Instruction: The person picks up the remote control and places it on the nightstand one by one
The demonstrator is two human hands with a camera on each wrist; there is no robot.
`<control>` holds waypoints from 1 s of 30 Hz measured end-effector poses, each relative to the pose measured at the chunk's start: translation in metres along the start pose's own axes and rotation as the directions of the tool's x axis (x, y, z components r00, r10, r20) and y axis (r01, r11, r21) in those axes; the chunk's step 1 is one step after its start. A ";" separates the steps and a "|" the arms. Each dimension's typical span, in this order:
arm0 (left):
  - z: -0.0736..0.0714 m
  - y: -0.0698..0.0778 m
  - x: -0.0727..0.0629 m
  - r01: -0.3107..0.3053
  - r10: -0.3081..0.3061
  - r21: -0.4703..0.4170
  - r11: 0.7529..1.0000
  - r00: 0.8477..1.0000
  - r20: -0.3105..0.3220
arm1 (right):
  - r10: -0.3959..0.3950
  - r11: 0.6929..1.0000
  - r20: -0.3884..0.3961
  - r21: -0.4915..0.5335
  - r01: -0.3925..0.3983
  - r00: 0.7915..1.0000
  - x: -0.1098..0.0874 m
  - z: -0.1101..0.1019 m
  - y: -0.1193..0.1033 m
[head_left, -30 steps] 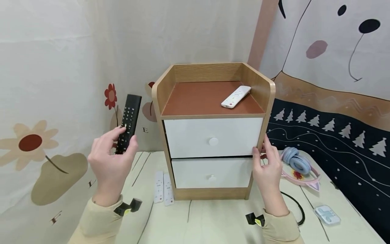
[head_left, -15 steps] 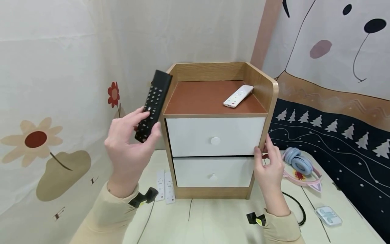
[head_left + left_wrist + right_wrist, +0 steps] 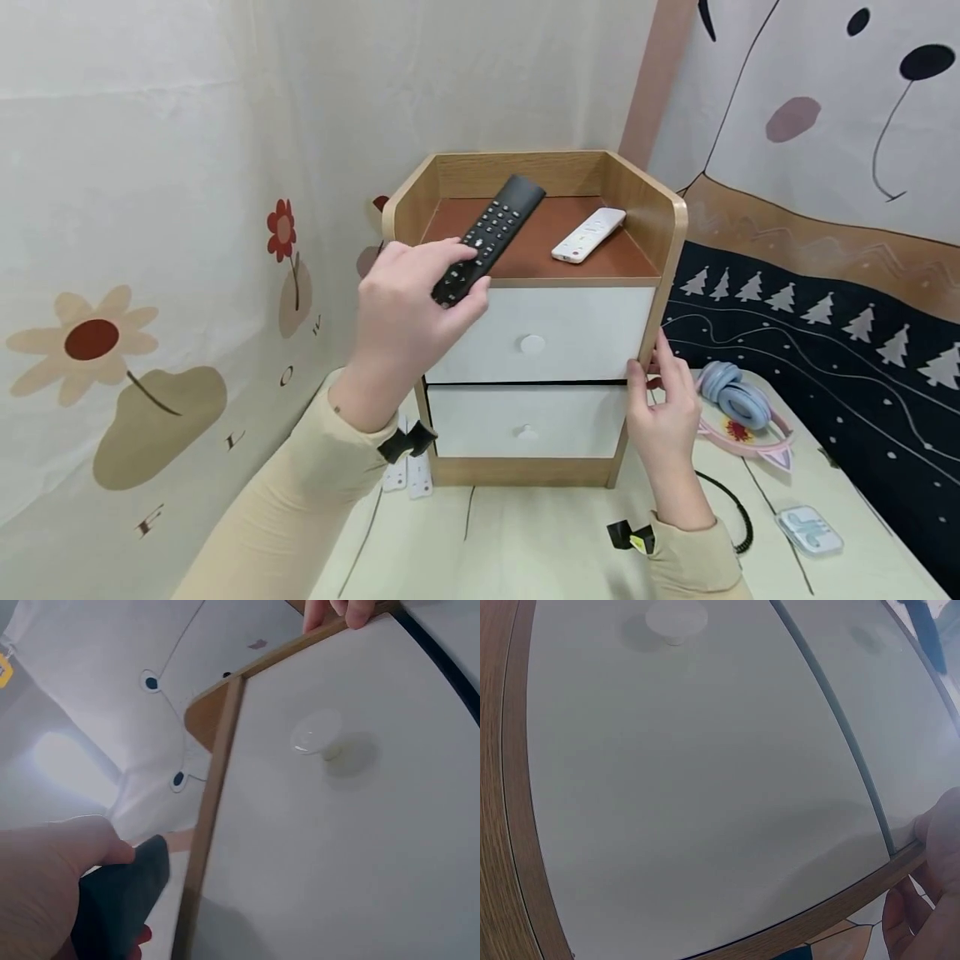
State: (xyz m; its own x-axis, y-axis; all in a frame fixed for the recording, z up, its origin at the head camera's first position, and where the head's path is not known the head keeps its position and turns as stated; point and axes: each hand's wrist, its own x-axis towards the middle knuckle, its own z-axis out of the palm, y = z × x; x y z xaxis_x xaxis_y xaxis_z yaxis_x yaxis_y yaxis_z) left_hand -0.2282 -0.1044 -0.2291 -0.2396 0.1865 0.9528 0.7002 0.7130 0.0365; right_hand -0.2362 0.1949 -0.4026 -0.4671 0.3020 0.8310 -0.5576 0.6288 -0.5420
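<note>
A black remote control (image 3: 491,240) is held between the thumb and fingers of my left hand (image 3: 408,317), tilted up to the right over the brown top shelf of a small wooden cabinet (image 3: 525,473). In the left wrist view the same remote (image 3: 120,900) shows its dark side beside the cabinet's edge. On the shelf's right side lies a white remote control (image 3: 588,236). My right hand (image 3: 666,417) grips the cabinet's right edge, thumb on the front near the gap between the upper drawer (image 3: 585,329) and the lower drawer (image 3: 570,421), fingers round the side. Both drawers are shut.
Two white remotes (image 3: 420,477) lie on the table left of the cabinet, partly hidden by my left arm. On the right are blue and pink cat-ear headphones (image 3: 738,408), a black coiled cord (image 3: 738,508) and earphones in a clear case (image 3: 810,531).
My left hand has carried the black remote rightward, from left of the cabinet to over its top shelf, tilting it further right. The right hand keeps its place on the cabinet's edge.
</note>
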 end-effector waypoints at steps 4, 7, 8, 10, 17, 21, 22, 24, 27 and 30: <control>0.012 0.000 0.007 0.042 -0.047 0.037 0.998 0.989 0.142 | -0.005 1.000 -0.013 0.003 0.005 1.000 0.000 0.001 0.000; 0.016 0.002 0.016 0.115 -0.126 0.062 0.991 0.963 0.236 | -0.005 1.000 -0.012 0.005 0.005 1.000 0.001 0.001 0.000; 0.017 0.003 0.020 0.145 -0.157 0.065 0.987 0.951 0.266 | -0.006 1.000 -0.012 0.007 0.006 1.000 0.001 0.001 0.000; 0.019 0.005 0.028 0.207 -0.219 0.069 0.976 0.922 0.318 | -0.008 1.000 -0.013 0.010 0.008 1.000 0.002 0.001 0.000; 0.031 0.009 0.047 0.389 -0.412 0.147 0.909 0.795 0.445 | -0.003 1.000 -0.013 0.009 0.003 1.000 0.002 0.000 -0.002; 0.038 0.009 0.054 0.449 -0.503 0.232 0.863 0.716 0.485 | -0.010 1.000 -0.008 0.002 0.010 1.000 0.001 0.000 -0.001; 0.040 0.010 0.056 0.453 -0.516 0.253 0.855 0.700 0.494 | -0.011 1.000 -0.007 0.000 0.011 1.000 0.001 0.000 -0.001; 0.045 0.011 0.059 0.453 -0.530 0.278 0.847 0.679 0.509 | -0.012 1.000 -0.007 -0.004 0.012 1.000 0.001 0.000 0.000; 0.050 0.012 0.062 0.436 -0.518 0.284 0.854 0.665 0.537 | -0.009 1.000 -0.008 -0.006 0.009 1.000 0.001 0.000 0.000; 0.052 0.010 0.064 0.417 -0.481 0.251 0.873 0.658 0.579 | -0.011 1.000 -0.009 -0.004 0.011 1.000 0.001 0.000 -0.001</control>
State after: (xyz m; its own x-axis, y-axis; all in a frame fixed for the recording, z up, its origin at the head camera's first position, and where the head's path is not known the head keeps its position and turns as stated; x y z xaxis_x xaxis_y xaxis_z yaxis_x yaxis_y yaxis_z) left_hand -0.2715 -0.0497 -0.1837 -0.8841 0.1715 0.4347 0.3429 0.8701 0.3540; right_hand -0.2359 0.1949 -0.4015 -0.4546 0.3013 0.8382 -0.5598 0.6353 -0.5320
